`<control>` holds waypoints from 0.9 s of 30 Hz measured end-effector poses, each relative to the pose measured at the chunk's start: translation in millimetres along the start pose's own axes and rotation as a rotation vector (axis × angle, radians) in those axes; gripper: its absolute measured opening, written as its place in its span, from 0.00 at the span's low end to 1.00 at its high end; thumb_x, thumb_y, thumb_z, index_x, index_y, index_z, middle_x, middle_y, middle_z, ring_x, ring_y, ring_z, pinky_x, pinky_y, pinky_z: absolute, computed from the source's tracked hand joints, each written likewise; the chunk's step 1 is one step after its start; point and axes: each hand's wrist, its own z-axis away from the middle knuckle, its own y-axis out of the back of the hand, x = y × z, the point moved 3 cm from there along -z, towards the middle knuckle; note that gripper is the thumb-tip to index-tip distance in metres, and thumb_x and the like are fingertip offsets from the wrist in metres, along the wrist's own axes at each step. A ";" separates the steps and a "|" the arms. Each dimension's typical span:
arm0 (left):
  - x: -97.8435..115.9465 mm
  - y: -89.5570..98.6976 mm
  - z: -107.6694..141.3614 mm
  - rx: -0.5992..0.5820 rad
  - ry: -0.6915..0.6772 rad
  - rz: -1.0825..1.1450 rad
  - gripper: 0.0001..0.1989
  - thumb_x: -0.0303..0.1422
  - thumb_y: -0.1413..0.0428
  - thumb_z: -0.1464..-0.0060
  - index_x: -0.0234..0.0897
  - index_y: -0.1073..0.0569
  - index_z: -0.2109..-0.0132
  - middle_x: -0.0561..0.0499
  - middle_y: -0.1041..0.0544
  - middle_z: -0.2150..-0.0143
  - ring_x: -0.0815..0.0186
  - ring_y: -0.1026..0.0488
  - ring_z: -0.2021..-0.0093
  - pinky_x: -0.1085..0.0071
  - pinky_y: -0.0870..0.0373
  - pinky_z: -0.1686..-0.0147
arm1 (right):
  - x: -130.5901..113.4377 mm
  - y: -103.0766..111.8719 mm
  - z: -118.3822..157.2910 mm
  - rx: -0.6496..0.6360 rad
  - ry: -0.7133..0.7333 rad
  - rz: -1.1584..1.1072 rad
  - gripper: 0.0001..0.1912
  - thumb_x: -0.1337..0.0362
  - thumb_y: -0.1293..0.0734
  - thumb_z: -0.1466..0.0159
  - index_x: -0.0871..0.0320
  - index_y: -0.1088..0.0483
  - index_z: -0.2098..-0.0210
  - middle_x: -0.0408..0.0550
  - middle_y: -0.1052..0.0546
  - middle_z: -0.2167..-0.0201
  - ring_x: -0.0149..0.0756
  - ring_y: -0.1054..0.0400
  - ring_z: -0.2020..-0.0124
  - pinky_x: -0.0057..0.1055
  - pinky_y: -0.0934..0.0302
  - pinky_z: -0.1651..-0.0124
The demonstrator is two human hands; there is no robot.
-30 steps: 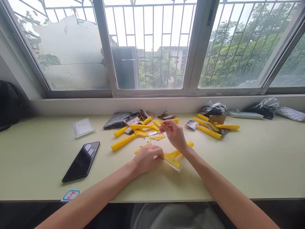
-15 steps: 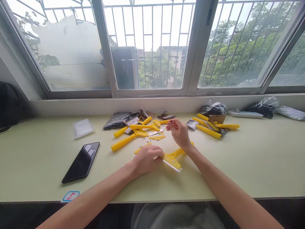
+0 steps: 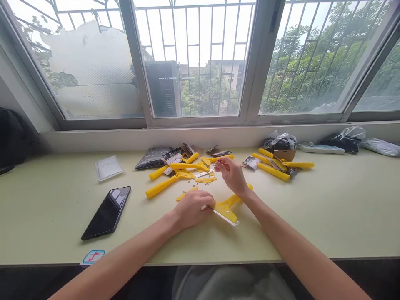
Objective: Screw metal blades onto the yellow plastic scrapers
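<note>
My left hand (image 3: 194,207) is closed on one end of the head of a yellow scraper (image 3: 227,209). This scraper has a pale strip along its lower edge and a screw in its head. Its handle runs back to the right, passing under my right wrist. My right hand (image 3: 231,174) is raised above the table in a pinch on a small, thin tool (image 3: 215,169), mostly hidden by the fingers. Below the pinch lie a metal blade (image 3: 203,173), a yellow clamp plate (image 3: 206,180) and several tiny screws (image 3: 193,185). Another yellow plate (image 3: 186,193) touches or nears my left fingers.
Several yellow scrapers (image 3: 170,185) lie behind my hands, among cards and a black bag (image 3: 153,158). More scrapers (image 3: 273,171) are piled at the right. A phone (image 3: 106,213) and a clear flat case (image 3: 108,168) lie at left. Wrapped bundles (image 3: 279,142) line the windowsill wall.
My right hand has shifted slightly left and down with the thin tool. My left hand and the scraper it holds stay in place.
</note>
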 end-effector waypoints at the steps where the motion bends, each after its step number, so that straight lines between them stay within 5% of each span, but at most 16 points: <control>1: 0.4 0.4 -0.3 -0.004 0.009 0.001 0.06 0.25 0.44 0.42 0.38 0.26 0.66 0.49 0.18 0.60 0.65 0.23 0.63 0.71 0.35 0.61 | 0.2 -0.1 0.2 0.003 -0.003 -0.006 0.16 0.49 0.36 0.30 0.56 0.30 0.59 0.49 0.23 0.66 0.38 0.24 0.68 0.37 0.26 0.63; 10: -1.1 2.6 0.5 0.034 0.158 0.159 0.05 0.29 0.43 0.40 0.37 0.25 0.66 0.48 0.19 0.63 0.66 0.24 0.65 0.71 0.32 0.62 | -20.1 10.2 -3.5 0.122 0.016 -0.055 0.14 0.51 0.33 0.32 0.56 0.29 0.60 0.47 0.22 0.68 0.37 0.22 0.68 0.37 0.24 0.61; 18: -16.9 -5.0 0.5 0.225 0.772 0.917 0.11 0.33 0.33 0.51 0.34 0.26 0.67 0.46 0.20 0.69 0.61 0.20 0.70 0.66 0.22 0.69 | -70.5 62.4 -0.7 0.557 0.141 -0.178 0.12 0.54 0.30 0.33 0.57 0.29 0.59 0.44 0.22 0.70 0.35 0.24 0.72 0.34 0.26 0.66; 22: -28.7 -5.2 3.7 0.204 1.021 1.144 0.16 0.35 0.28 0.55 0.29 0.24 0.66 0.39 0.18 0.63 0.58 0.17 0.65 0.66 0.20 0.57 | -76.4 51.4 7.8 0.440 0.129 -0.216 0.10 0.56 0.30 0.33 0.57 0.29 0.60 0.43 0.24 0.73 0.33 0.26 0.75 0.32 0.28 0.70; 27: -38.7 -0.5 7.8 0.189 1.065 1.295 0.18 0.34 0.26 0.58 0.29 0.24 0.67 0.38 0.18 0.59 0.57 0.17 0.57 0.70 0.23 0.49 | -78.7 20.1 19.9 0.182 0.085 -0.180 0.08 0.57 0.33 0.31 0.56 0.30 0.60 0.43 0.24 0.72 0.31 0.27 0.74 0.31 0.28 0.68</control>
